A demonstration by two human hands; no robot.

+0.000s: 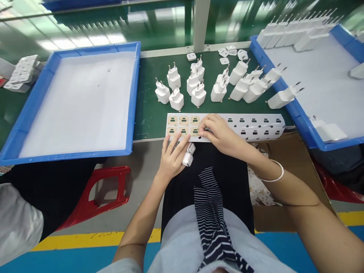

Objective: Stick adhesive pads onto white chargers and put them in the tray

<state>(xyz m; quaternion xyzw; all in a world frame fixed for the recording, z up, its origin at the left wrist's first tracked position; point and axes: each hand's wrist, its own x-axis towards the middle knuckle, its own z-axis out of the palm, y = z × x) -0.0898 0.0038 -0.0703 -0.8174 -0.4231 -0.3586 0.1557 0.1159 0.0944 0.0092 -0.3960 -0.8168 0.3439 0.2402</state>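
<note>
Left hand (173, 155) closed around white charger (189, 154) just off the table's near edge, fingers resting on that edge; right hand (217, 131) pinching a label on the sticker sheet (250, 127) lying along the near edge, standing chargers (199, 85) grouped behind it.

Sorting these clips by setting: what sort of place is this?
Probably a factory assembly bench: many identical white plug chargers stand in rows, a label sheet lies at the edge, and blue trays flank the green table.
</note>
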